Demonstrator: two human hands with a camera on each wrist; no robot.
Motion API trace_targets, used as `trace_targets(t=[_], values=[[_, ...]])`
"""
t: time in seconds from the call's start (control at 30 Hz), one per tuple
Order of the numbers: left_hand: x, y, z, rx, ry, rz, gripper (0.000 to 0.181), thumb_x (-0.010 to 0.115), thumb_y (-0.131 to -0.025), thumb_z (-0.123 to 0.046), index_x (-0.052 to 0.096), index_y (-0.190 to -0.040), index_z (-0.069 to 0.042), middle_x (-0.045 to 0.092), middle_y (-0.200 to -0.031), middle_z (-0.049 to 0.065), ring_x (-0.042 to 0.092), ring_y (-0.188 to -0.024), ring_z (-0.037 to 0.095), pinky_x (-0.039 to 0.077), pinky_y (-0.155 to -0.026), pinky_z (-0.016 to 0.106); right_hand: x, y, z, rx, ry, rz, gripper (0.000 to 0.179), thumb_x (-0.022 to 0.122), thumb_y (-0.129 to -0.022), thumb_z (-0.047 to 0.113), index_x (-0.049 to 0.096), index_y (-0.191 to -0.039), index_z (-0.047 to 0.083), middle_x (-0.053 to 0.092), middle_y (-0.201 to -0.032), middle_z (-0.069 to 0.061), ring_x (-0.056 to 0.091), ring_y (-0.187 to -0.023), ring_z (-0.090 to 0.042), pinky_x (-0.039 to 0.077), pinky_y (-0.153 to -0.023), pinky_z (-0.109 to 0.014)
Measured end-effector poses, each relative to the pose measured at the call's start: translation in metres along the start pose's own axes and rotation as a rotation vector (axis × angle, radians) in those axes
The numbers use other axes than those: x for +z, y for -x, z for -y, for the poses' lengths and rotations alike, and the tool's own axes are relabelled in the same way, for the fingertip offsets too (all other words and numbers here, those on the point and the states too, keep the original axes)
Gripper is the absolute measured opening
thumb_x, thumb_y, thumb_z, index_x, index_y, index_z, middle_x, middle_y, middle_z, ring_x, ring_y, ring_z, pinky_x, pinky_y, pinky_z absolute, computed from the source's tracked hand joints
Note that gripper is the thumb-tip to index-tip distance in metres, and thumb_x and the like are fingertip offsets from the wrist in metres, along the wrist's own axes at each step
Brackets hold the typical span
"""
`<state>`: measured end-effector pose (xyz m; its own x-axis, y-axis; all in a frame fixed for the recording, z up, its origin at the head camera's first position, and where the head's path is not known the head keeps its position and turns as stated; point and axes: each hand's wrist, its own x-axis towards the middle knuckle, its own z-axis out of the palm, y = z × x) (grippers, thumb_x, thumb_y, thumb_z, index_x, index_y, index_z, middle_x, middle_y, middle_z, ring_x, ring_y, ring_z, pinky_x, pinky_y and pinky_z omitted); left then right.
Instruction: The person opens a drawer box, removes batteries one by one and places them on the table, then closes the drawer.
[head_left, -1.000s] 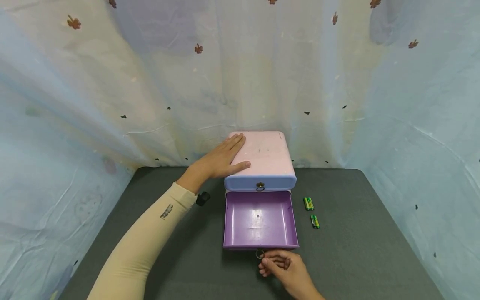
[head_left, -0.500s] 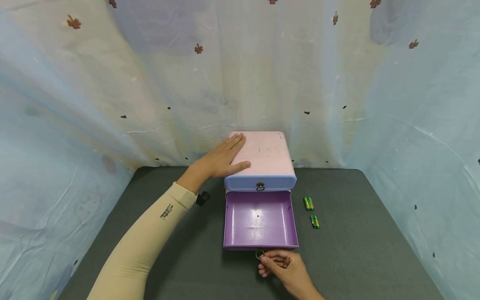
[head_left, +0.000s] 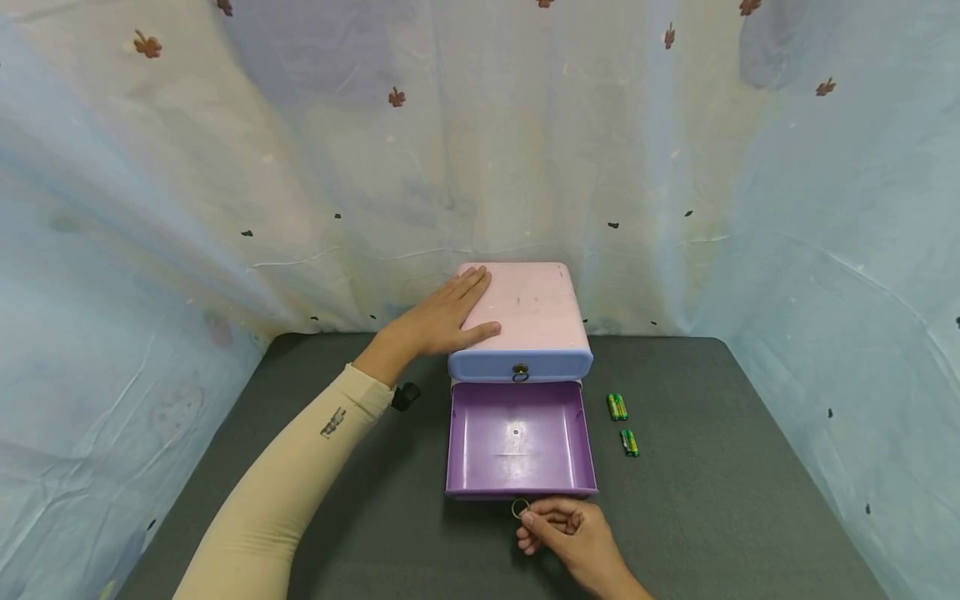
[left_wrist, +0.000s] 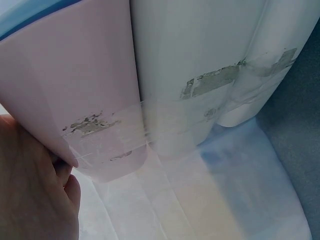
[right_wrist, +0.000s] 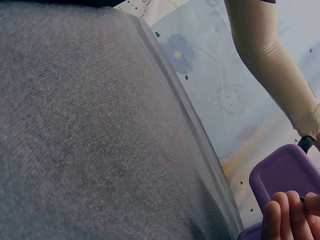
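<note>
The purple open-topped plastic drawer (head_left: 517, 450) stands pulled out, below the glossy blue drawer front (head_left: 480, 367) of the pale pink plastic cabinet (head_left: 528, 308), above the dark grey table (head_left: 720, 500). I see no shift of drawer or hands against the preceding second; I judge this a steady hold with the drawer extended. My right hand (head_left: 577, 542) pinches a thin round metal ring (head_left: 513, 509) between thumb and forefinger, at the drawer's front edge; the ring's attachment is hidden. My left hand (head_left: 442, 321) rests on the cabinet's top, fingers extended and grasping nothing. Two pairs of green cylindrical batteries, the farther pair (head_left: 617, 407) and the nearer pair (head_left: 630, 443), lie right of the drawer. Markings: battery print is too small to read; the dark sleeve print (head_left: 333, 422) is illegible; the worn grey patch (left_wrist: 210, 82) on the unit's side shows no readable text.
</note>
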<state>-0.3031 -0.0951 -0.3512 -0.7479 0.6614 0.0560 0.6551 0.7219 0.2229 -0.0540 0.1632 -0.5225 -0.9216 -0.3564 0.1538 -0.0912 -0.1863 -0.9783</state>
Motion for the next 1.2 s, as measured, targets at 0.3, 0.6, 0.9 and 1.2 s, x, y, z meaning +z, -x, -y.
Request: trace_targets(t=[0.3, 0.6, 0.9, 1.2], values=[[0.000, 0.000, 0.000, -0.003, 0.011, 0.009, 0.096, 0.039, -0.109, -0.068, -0.001, -0.173, -0.009, -0.005, -0.181, 0.008, -0.007, -0.167, 0.022, -0.004, -0.134, 0.037, 0.002, -0.001, 0.006, -0.002, -0.022, -0.017, 0.020, 0.066, -0.103, -0.005, 0.065, -0.108, -0.025, 0.077, -0.091, -0.030, 0.079, -0.078, -0.016, 0.067, -0.072, -0.044], [0.000, 0.001, 0.000, -0.005, 0.012, 0.015, 0.096, 0.039, -0.109, -0.069, -0.002, -0.173, -0.010, -0.006, -0.181, 0.006, -0.008, -0.167, 0.020, -0.004, -0.134, 0.037, 0.002, -0.004, 0.014, -0.010, -0.039, -0.021, 0.020, 0.066, -0.103, -0.006, 0.064, -0.108, -0.025, 0.079, -0.091, -0.021, 0.079, -0.078, -0.016, 0.067, -0.072, -0.041], [0.000, 0.000, 0.002, -0.002, 0.000, 0.019, 0.097, 0.036, -0.108, -0.071, -0.003, -0.173, -0.011, -0.007, -0.181, 0.005, -0.009, -0.166, 0.020, -0.004, -0.134, 0.037, 0.002, -0.010, 0.017, -0.013, -0.019, -0.030, 0.019, 0.066, -0.103, -0.005, 0.065, -0.109, -0.024, 0.077, -0.091, -0.028, 0.080, -0.078, -0.018, 0.067, -0.073, -0.046], [0.000, 0.001, 0.001, -0.001, 0.008, 0.017, 0.097, 0.037, -0.108, -0.071, -0.003, -0.173, -0.011, -0.007, -0.181, 0.006, -0.009, -0.166, 0.020, -0.003, -0.135, 0.038, 0.000, -0.017, 0.016, -0.034, -0.003, -0.049, 0.019, 0.066, -0.103, -0.006, 0.065, -0.109, -0.023, 0.076, -0.091, -0.032, 0.080, -0.079, -0.019, 0.067, -0.072, -0.047]])
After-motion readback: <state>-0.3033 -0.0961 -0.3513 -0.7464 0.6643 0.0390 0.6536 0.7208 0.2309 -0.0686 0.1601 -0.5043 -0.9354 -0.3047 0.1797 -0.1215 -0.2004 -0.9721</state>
